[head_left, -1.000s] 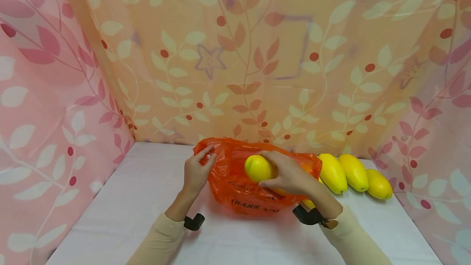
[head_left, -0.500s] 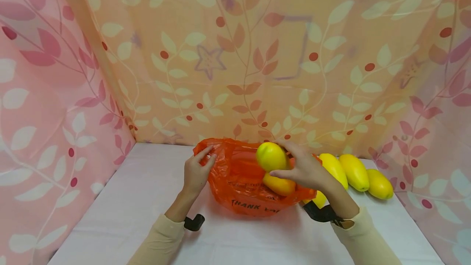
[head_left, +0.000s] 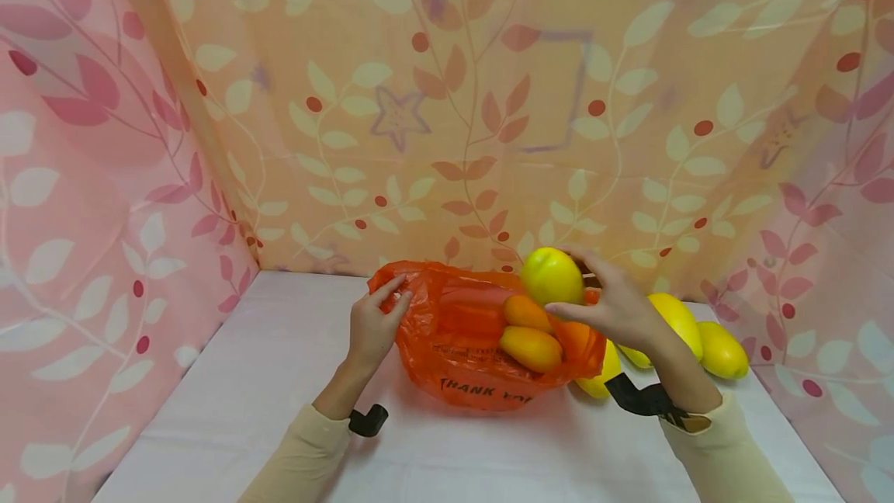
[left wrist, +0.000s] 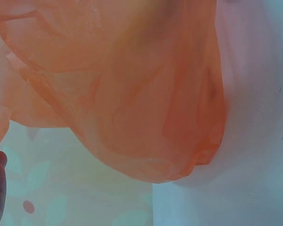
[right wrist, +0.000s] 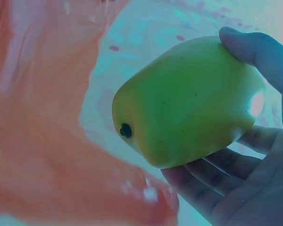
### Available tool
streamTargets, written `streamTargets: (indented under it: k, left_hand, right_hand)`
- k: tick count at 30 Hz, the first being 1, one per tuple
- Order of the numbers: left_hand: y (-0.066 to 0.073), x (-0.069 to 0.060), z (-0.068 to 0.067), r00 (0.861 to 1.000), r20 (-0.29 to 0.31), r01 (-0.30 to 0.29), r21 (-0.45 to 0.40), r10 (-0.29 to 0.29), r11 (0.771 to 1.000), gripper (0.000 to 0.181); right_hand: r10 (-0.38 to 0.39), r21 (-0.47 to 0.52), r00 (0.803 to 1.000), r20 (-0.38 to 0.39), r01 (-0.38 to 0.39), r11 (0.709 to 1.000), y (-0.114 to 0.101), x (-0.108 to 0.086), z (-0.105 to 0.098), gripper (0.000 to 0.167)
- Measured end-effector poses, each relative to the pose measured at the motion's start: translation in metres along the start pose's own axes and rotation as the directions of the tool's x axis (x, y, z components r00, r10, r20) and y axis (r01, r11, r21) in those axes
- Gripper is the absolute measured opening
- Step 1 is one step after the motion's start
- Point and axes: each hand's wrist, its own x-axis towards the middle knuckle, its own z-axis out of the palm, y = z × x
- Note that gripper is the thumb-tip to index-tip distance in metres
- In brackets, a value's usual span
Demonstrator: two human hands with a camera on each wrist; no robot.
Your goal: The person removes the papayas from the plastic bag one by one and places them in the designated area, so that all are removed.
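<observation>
Right hand (head_left: 615,305): grip closed round a yellow-green mango (head_left: 552,276), held up over the right side of the bag's mouth, right of centre in the head view. Right wrist view: thumb on the upper side of the fruit, fingers beneath, dark stub (right wrist: 126,130) at the end pointing left; red film fills the left of that frame.

Left hand (head_left: 373,328): grip pinching the left rim of the red bag (head_left: 424,359), left of centre in the lower half. Left wrist view: bag film over most of the frame, fingertips just showing at the lower left edge.

Bag stands at lower centre on the white table (head_left: 244,379), mouth open, black "THANK YOU" lettering low on the front, last letters creased. Two mangoes show orange inside, at its right: front mango (head_left: 531,349), rear mango (head_left: 525,313) close behind.

Loose fruit on the table, right of the bag: near mango (head_left: 599,376) just beside it; half-hidden mango (head_left: 635,357) behind the right forearm; long mango (head_left: 673,320); end mango (head_left: 722,350) farthest right.

Beige sleeves (head_left: 705,441) on both arms, black bracket (head_left: 369,421) at each wrist. Leaf-patterned cloth (head_left: 489,99) behind.
</observation>
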Motion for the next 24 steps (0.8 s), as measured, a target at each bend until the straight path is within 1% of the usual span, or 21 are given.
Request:
streamTargets:
  k: [3, 6, 10, 12, 16, 24]
  left_hand:
    - [0.001, 0.000, 0.000, 1.000, 0.003, 0.012, -0.006, -0.012, 1.000, 0.033]
    - [0.002, -0.001, 0.000, 1.000, 0.009, 0.023, -0.016, -0.023, 1.000, 0.033]
    - [0.002, -0.001, -0.001, 1.000, 0.013, 0.025, -0.019, -0.024, 1.000, 0.033]
    - [0.003, -0.001, -0.001, 1.000, 0.015, 0.025, -0.014, -0.025, 1.000, 0.033]
    - [0.003, 0.000, 0.000, 1.000, 0.012, 0.017, -0.012, -0.017, 1.000, 0.033]
    - [0.002, 0.000, -0.001, 1.000, 0.005, 0.005, -0.008, -0.005, 1.000, 0.033]
  right_hand:
    - [0.024, 0.011, 1.000, -0.006, -0.024, 1.000, 0.002, -0.003, -0.006, 0.069]
    - [0.058, 0.002, 0.998, -0.017, -0.058, 0.998, 0.004, -0.007, -0.013, 0.069]
    - [0.113, -0.004, 0.993, -0.035, -0.113, 0.994, 0.008, -0.013, -0.021, 0.070]
    - [0.116, -0.010, 0.992, -0.052, -0.116, 0.993, 0.010, -0.015, -0.024, 0.069]
    - [0.093, -0.022, 0.992, -0.090, -0.095, 0.995, 0.015, -0.019, -0.030, 0.068]
    - [0.109, -0.047, 0.980, -0.164, -0.118, 0.992, 0.025, -0.029, -0.043, 0.071]
